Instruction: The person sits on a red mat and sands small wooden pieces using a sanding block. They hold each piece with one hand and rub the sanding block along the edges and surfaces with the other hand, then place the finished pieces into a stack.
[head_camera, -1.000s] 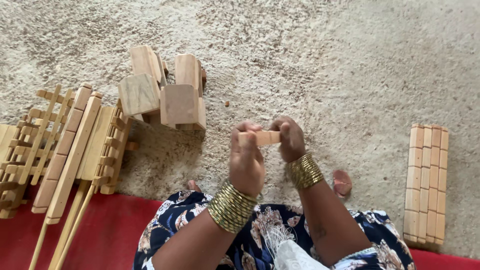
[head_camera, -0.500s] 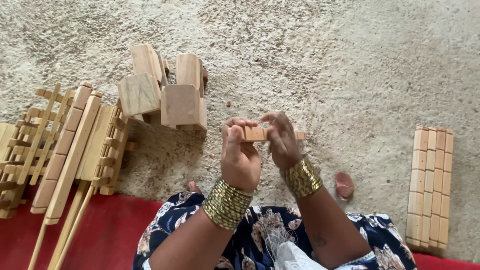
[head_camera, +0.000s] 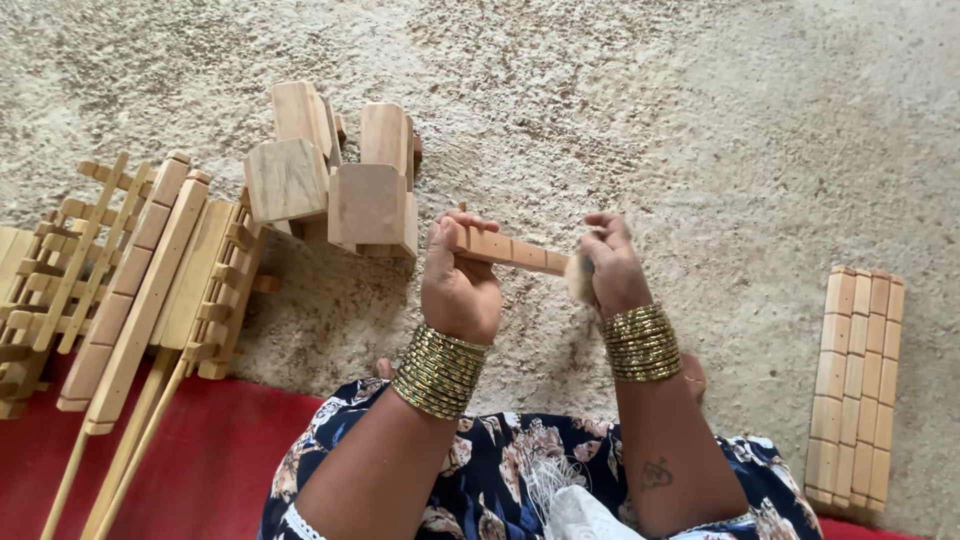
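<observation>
Our left hand (head_camera: 460, 285) grips one end of a small wooden strip (head_camera: 512, 251); our right hand (head_camera: 610, 265) pinches the other. Chunky wooden blocks (head_camera: 330, 175) stand just beyond, slatted frames (head_camera: 130, 280) left, stacked strips (head_camera: 855, 385) right.

Chunky wooden blocks (head_camera: 330, 180) stood on a beige carpet (head_camera: 700, 120), slatted wooden frames (head_camera: 130, 280) lay left over red cloth (head_camera: 200, 460), and a slat panel (head_camera: 855, 385) lay right.

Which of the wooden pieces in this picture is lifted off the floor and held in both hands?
The short wooden stick, held between the left hand and right hand. The chunky wooden blocks and the row of flat slats all lie on the floor.
</observation>
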